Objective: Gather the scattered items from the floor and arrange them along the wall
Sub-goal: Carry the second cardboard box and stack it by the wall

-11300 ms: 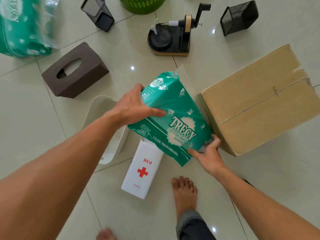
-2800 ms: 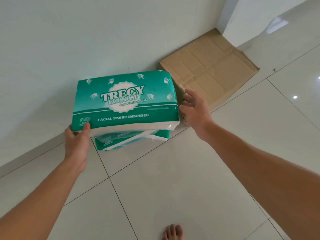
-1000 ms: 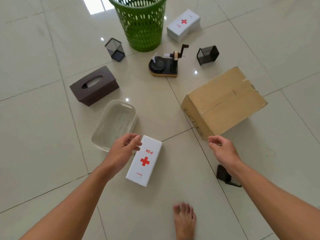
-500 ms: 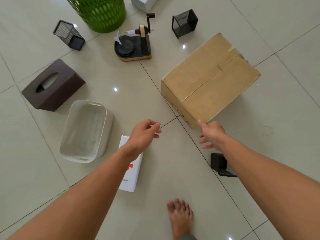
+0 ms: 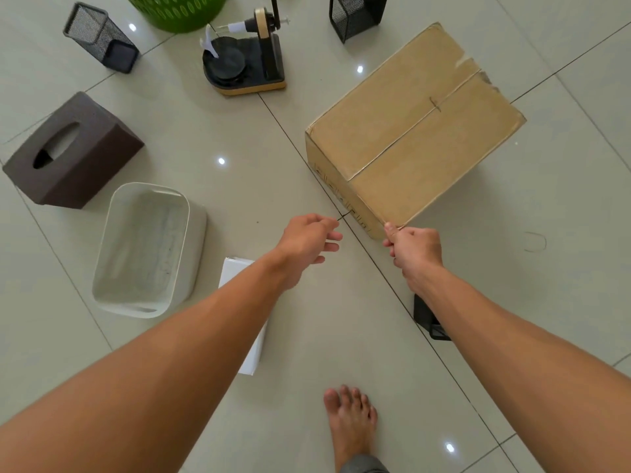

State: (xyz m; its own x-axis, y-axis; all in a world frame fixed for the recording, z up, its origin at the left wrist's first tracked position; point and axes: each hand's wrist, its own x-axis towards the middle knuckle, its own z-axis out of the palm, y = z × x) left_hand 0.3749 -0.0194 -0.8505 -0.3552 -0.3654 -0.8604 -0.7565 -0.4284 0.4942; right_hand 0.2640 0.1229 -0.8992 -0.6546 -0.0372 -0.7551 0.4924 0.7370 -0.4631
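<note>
Head view
Floor [image 5: 239, 206]: shiny pale tiles with dark lines between them.
Around: a brown tissue box [image 5: 70, 150] lies far left. Just below it sits a white tub [image 5: 150, 249]. A white box [image 5: 254, 349] lies on the floor, mostly hidden under the left arm.
Top of the picture: a green basket [image 5: 176, 11], a black mesh cup [image 5: 100, 37] on its side, another mesh cup [image 5: 356, 15], and a tape holder [image 5: 244, 61] with a black and wood base.
Under the right arm: a small black thing [image 5: 426, 320], too hidden to tell what it is.
Foot [image 5: 351, 425]: bare, at the bottom.
Cardboard box [image 5: 409, 128]: big, brown and closed, on the floor to the right of the middle, with one corner turned toward the person.
Right hand [image 5: 415, 250]: its fingers are curled, and the thumb [image 5: 391, 230] touches the near bottom corner of the cardboard box. It seems to pinch that corner.
Left hand [image 5: 309, 238]: it is in the air just left of the cardboard box and does not touch it. Its fingers [image 5: 329, 245] are loosely bent and hold nothing.
</note>
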